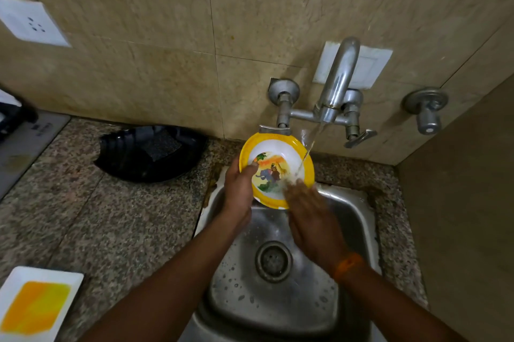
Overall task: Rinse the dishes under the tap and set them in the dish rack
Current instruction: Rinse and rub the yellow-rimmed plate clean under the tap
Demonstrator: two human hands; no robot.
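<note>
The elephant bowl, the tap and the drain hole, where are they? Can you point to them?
elephant bowl [274,167]: head view, on the picture inside the bowl.
tap [338,83]: head view, on the curved spout.
drain hole [274,261]: head view, on the strainer in the sink bottom.

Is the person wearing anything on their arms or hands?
Both forearms are bare, with no sleeves and no gloves showing. The left hand wears nothing that shows. The right hand is blurred; just behind it, on the wrist, sits an orange band. No rings can be made out.
</note>
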